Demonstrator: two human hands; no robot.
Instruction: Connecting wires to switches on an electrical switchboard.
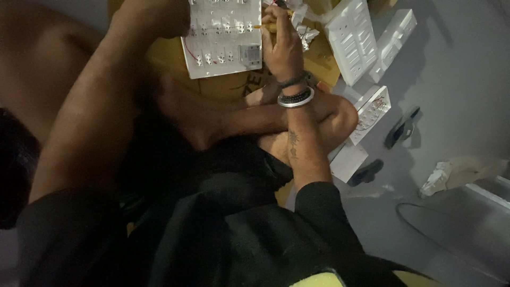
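On the yellow sheet [223,85] at the top of the view lies a white switch panel [223,37]. Right hand [281,45] closes its fingers around a yellow-handled screwdriver [265,26] at the panel's right edge. Left hand [159,16] rests at the panel's left edge; I cannot tell how its fingers stand. More white panels [350,40] lie right of the sheet on the grey floor [451,79].

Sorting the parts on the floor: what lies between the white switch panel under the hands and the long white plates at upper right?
In the head view, the right hand gripping a yellow-handled tool, plus small white parts, lie between the switch panel and the plates.
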